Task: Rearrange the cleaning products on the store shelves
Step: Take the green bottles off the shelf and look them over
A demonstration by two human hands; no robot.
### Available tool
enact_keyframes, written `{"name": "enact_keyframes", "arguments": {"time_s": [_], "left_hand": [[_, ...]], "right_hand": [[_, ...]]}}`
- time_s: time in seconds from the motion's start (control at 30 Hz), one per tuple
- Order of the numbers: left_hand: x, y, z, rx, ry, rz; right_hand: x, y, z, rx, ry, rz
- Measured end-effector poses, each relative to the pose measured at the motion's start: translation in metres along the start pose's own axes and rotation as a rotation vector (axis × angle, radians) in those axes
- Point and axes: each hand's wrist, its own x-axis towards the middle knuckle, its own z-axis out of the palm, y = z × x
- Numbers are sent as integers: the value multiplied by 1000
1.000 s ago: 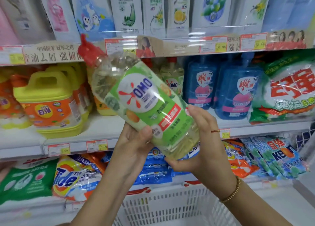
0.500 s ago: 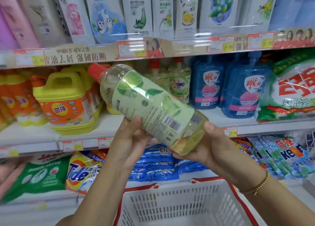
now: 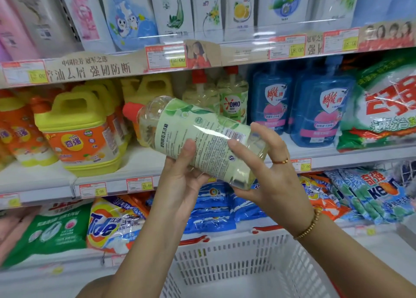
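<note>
Both hands, left hand (image 3: 180, 176) and right hand (image 3: 267, 174), grip the tilted detergent bottle (image 3: 198, 138), back label showing; its small print is unreadable

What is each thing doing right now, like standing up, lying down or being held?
Held bottle: tipped sideways, red cap on, back label showing.
Left hand: holds the bottle's middle from below.
Right hand: grips the bottle's base.
Shelf OMO bottles: upright, red caps on.
Yellow jug: upright on the shelf.
Blue bottles: upright.
Tide bag: lying on the lower shelf.
</note>
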Motion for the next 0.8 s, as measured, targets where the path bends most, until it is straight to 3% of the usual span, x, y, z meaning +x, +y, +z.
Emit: {"name": "enact_keyframes", "arguments": {"time_s": [0.23,0.5,0.67,0.8], "left_hand": [[12,6,-6,-14,-156,61],[14,19,-26,-58,-153,3],[18,14,-28,-41,-133,-10],[21,18,-30,-76,-152,-32]], "right_hand": [[-1,-9,-5,410,-3,361],[-5,-8,-1,1382,-192,996],[-9,-16,-2,1877,-344,1152],[-8,-33,-8,1979,-370,1268]]}}
